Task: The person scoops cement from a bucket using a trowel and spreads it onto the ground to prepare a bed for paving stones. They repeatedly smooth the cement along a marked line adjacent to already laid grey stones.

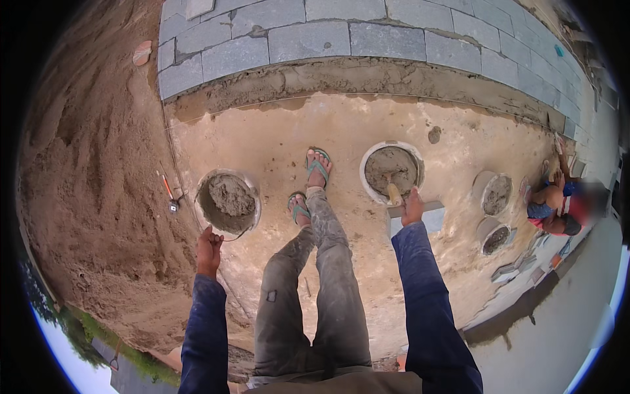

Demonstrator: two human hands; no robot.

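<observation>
My left hand (pixel 209 251) is closed on the thin wire handle of a bucket of wet mortar (pixel 228 194) to the left of my sandaled feet. My right hand (pixel 411 209) is closed at the near edge of a second mortar bucket (pixel 400 153); exactly what its fingers hold is unclear. A wooden-handled trowel (pixel 394 192) rests in that bucket, its grip just left of my right hand. A grey tile (pixel 432 220) lies on the ground beneath that hand.
Grey pavers (pixel 308 41) and a string line span the far side. Excavated soil (pixel 92 184) and a tape measure (pixel 173 205) are left. Two smaller buckets (pixel 496 194), a crouching co-worker (pixel 548 203) and loose tiles (pixel 512 269) are right.
</observation>
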